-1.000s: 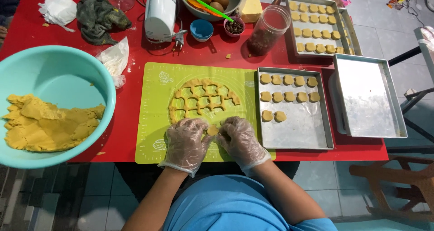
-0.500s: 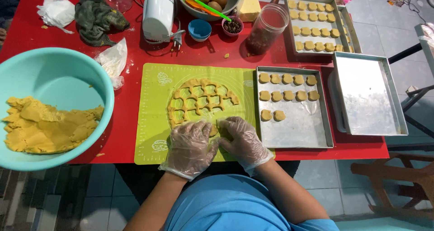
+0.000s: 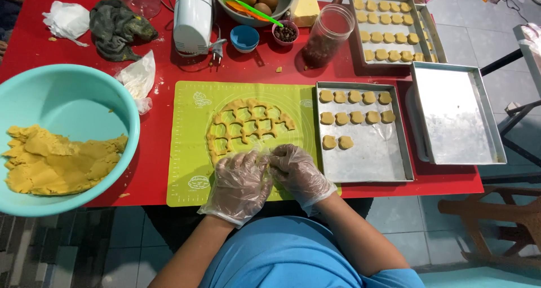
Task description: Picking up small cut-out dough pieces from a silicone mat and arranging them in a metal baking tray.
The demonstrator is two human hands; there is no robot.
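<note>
Both hands, in thin clear gloves, met at the near edge of the rolled dough sheet [image 3: 248, 127]: the left hand [image 3: 241, 182] and the right hand [image 3: 296, 172] had their fingertips pinched together on a small bit of dough, though the gloves hid what exactly the grip held. The sheet, full of cut-out holes, lay on a green mat [image 3: 189, 147] on the red table [image 3: 163, 71]. Just right of the mat sat a metal tray [image 3: 366, 158] with ten cut cookies [image 3: 352, 118]. At the far left stood a turquoise bowl [image 3: 62, 99] with yellow dough.
</note>
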